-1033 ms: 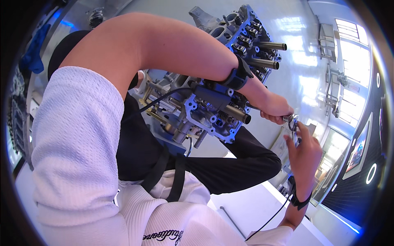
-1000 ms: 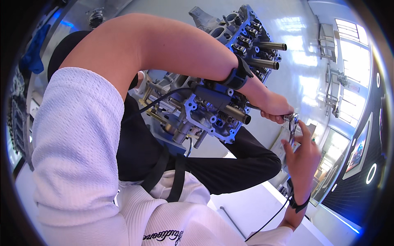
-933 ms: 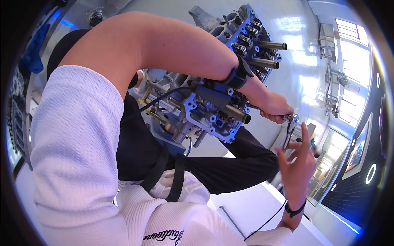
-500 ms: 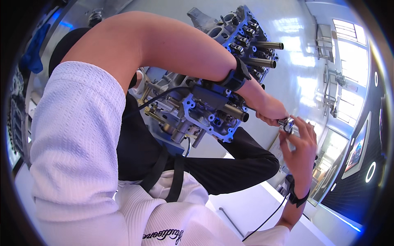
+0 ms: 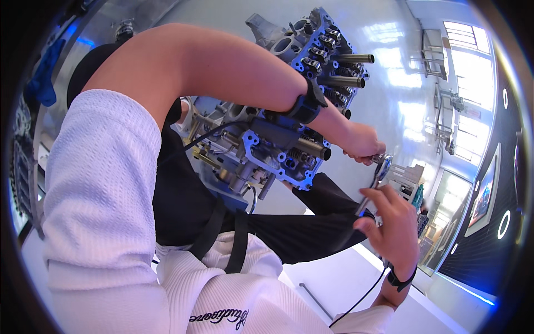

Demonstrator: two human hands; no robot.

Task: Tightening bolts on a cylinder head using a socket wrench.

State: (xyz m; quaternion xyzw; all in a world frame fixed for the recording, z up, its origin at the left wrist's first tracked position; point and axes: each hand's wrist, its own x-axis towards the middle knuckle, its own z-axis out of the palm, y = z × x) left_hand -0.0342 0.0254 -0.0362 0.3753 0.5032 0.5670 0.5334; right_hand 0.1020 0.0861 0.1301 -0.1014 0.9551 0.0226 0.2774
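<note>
My left arm reaches across the engine, and my left hand [image 5: 361, 142] is closed at the head end of a shiny ratchet wrench [image 5: 384, 165]. Its fist hides whatever sits on the drive side. The handle slants down toward my right hand [image 5: 392, 224], whose bent fingers and thumb close loosely about its lower part. Both hands are out in the air to the right of the engine [image 5: 289, 161]. On that engine, a cylinder head [image 5: 322, 55] shows rocker arms and metal tubes [image 5: 356, 59] sticking out. My left forearm covers part of its middle.
A dark cable [image 5: 214, 133] runs from the left wristband [image 5: 308, 103], and another cable [image 5: 356, 303] hangs by the right wrist. Below the engine is a black-trousered leg [image 5: 311, 234]. A white surface [image 5: 334, 284] lies at lower right. Blue cloth [image 5: 47, 72] hangs at far left.
The ratchet's handle has come into view, pointing downward. My right hand has moved down from the head end to the handle. My left hand has shifted slightly left and up.
</note>
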